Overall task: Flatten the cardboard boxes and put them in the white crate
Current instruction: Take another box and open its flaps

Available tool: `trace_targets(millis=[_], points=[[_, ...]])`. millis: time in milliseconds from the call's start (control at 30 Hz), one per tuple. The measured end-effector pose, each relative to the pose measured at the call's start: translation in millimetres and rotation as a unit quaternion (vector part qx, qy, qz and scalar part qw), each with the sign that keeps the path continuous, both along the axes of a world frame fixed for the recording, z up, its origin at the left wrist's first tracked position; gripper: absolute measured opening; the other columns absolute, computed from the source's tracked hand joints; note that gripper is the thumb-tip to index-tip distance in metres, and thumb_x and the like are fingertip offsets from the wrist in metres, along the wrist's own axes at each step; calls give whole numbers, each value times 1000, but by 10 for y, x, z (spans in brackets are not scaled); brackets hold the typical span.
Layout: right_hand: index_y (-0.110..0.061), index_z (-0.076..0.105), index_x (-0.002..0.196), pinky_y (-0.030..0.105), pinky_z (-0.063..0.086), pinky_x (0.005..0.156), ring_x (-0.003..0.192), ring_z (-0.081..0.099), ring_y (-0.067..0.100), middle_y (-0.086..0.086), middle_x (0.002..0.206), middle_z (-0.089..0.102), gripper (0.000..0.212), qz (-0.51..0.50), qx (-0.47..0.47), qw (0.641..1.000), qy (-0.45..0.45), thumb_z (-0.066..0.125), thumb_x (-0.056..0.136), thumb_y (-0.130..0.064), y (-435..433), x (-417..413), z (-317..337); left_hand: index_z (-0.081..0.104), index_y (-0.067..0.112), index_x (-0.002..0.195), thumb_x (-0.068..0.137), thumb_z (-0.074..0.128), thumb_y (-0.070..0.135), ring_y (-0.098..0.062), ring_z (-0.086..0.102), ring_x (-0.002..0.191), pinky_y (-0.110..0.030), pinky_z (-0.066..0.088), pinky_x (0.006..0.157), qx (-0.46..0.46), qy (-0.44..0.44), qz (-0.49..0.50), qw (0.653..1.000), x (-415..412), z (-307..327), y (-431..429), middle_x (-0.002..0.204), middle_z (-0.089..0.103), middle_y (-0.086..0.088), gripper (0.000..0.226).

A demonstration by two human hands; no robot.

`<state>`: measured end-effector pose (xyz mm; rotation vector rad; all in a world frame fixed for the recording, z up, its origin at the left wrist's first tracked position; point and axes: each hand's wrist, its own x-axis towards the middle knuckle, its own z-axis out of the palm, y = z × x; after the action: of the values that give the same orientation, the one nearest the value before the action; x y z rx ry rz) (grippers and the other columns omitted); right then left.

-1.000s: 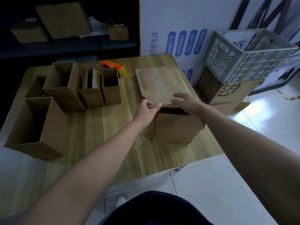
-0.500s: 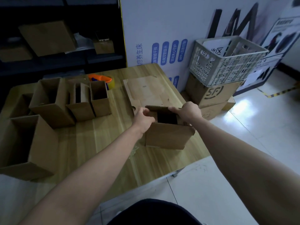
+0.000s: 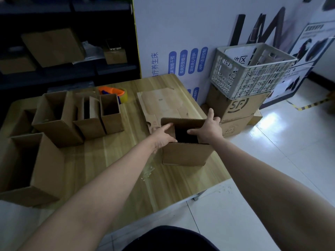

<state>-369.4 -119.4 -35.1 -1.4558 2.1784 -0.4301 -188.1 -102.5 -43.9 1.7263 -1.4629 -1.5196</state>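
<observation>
A small brown cardboard box [image 3: 184, 153] stands open-topped near the right front of the wooden table [image 3: 116, 165]. My left hand [image 3: 164, 135] presses on its left rim with fingers stretched out. My right hand [image 3: 208, 127] grips the right rim, thumb over the dark opening and fingers spread past the far flap. A flattened box [image 3: 161, 104] lies on the table just behind. The white crate [image 3: 252, 69] sits to the right on a stack of boxes, with a white sheet inside.
Several open cardboard boxes [image 3: 58, 120] stand along the table's left side, the biggest [image 3: 27, 169] at the front left. An orange tape dispenser [image 3: 114, 92] sits at the back. The SF-marked box [image 3: 241, 107] under the crate rests on the floor. Dark shelves with boxes [image 3: 52, 46] are behind.
Both hands have opened from a closed grip on the box's top flaps to spread fingers on its rims. The top opening is now wider. My view has shifted closer and to the right.
</observation>
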Motion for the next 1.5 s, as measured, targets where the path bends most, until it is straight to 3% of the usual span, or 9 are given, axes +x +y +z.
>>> trace_targets(millis=[100,200,333,567,867,1000,1133,1267,1500], points=[[-32,-14,148,34,49,68,119,49,33,16,143,33,131,4,44,999,-11,86,65,-25,31,27,-21,36,38,142,79,74,13,-25,24,135,-31,20,112,-18,-6,5,1000,-45,-67,7,146,12,-7,78],[-29,-18,148,27,43,51,73,55,18,10,103,53,119,-6,37,999,-9,76,76,-13,21,11,-41,37,38,142,78,74,14,-22,27,132,-28,22,110,-21,-7,14,1000,-45,-90,-17,144,14,-4,77],[-24,-16,149,24,40,42,58,44,11,-2,71,38,114,0,30,999,-13,73,78,-13,-9,0,-31,38,38,141,77,74,16,-22,28,133,-27,23,110,-26,-16,25,999,-52,-110,-45,143,14,-4,77],[-14,47,133,28,53,62,84,58,19,7,107,55,49,52,47,994,-81,53,84,-14,-115,-168,208,39,28,129,67,84,24,-18,38,108,-30,37,95,-49,-62,56,995,24,-40,-149,130,28,-7,76],[-14,46,137,34,45,91,120,48,28,12,132,52,50,51,12,992,-113,39,89,-3,-43,-146,235,31,28,115,80,62,10,-16,53,88,-26,47,61,-92,25,172,980,62,-89,-212,112,44,-3,50],[-13,43,140,34,40,97,129,42,29,11,141,46,53,36,-7,991,-125,38,89,1,-28,-93,315,41,18,117,92,48,11,-27,58,100,-47,52,89,-76,99,263,957,139,-94,-271,116,56,-12,27],[-17,62,120,28,42,85,115,52,26,8,127,57,44,69,-9,990,-120,39,86,1,-44,112,455,31,22,143,85,65,40,-32,51,120,-56,45,96,-18,249,257,934,139,-57,-280,136,49,-7,69],[-21,70,109,27,47,76,95,59,18,2,108,65,37,168,21,981,-93,46,86,-4,-31,392,600,19,43,143,61,81,51,-32,53,110,-56,55,72,21,288,248,925,77,51,-287,132,46,-2,103],[-15,65,120,30,40,96,106,58,13,-2,115,65,29,247,120,949,-158,55,94,-25,82,669,669,48,4,92,75,52,7,-23,57,52,-34,52,49,48,299,283,910,239,141,-306,72,52,-14,18]])
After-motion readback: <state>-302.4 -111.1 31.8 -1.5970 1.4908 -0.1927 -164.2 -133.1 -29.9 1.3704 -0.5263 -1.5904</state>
